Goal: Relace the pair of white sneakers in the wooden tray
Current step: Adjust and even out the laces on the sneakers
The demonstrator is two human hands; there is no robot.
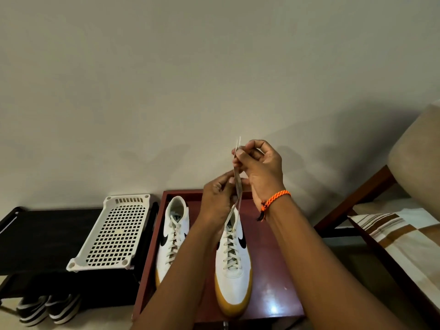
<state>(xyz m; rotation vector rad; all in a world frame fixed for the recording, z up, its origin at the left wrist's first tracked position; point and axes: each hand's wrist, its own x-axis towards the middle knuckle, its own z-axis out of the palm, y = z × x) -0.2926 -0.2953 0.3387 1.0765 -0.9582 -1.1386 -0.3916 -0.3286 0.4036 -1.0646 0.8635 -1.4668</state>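
Two white sneakers with black swooshes and tan soles lie in a dark red wooden tray (273, 277), toes toward me. The left sneaker (172, 236) is laced, and my left forearm crosses its toe. The right sneaker (234, 270) is laced up its eyelets, and both ends of its off-white lace (238, 186) are pulled straight up together. My right hand (259, 167), with an orange braided wristband, pinches the lace ends near their tips. My left hand (217, 198) pinches the same strands lower down, just above the shoe's collar.
A white perforated plastic rack (114, 232) lies on a black shoe stand (42, 236) to the left. A dark striped pair of shoes (47, 308) sits on the floor under it. A wooden chair with beige cushions (404, 225) stands at the right. A plain wall is behind.
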